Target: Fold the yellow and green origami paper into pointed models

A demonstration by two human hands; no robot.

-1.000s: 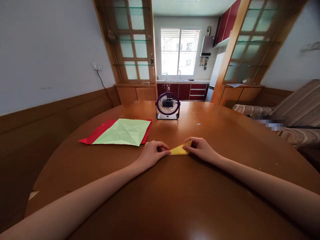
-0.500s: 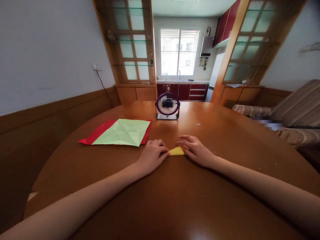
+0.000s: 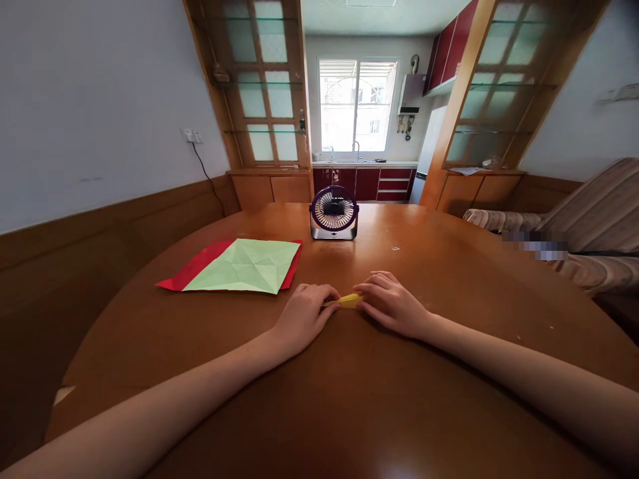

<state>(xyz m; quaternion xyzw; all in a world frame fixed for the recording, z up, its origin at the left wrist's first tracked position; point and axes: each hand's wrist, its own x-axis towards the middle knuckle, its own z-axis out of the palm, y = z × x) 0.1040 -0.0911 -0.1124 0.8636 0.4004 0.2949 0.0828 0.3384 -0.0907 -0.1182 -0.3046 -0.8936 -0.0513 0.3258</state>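
Your left hand (image 3: 304, 313) & right hand (image 3: 392, 303) pinch the yellow paper (image 3: 348, 301) flat on the table (image 3: 349, 399) (mostly hidden); green sheet (image 3: 244, 265) near left, bare wood twd the near edge.

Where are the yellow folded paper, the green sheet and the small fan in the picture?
yellow folded paper (image 3: 348, 301), head view, on the strip showing between the two hands.
green sheet (image 3: 244, 265), head view, on its creased middle.
small fan (image 3: 334, 211), head view, on the round front grille.
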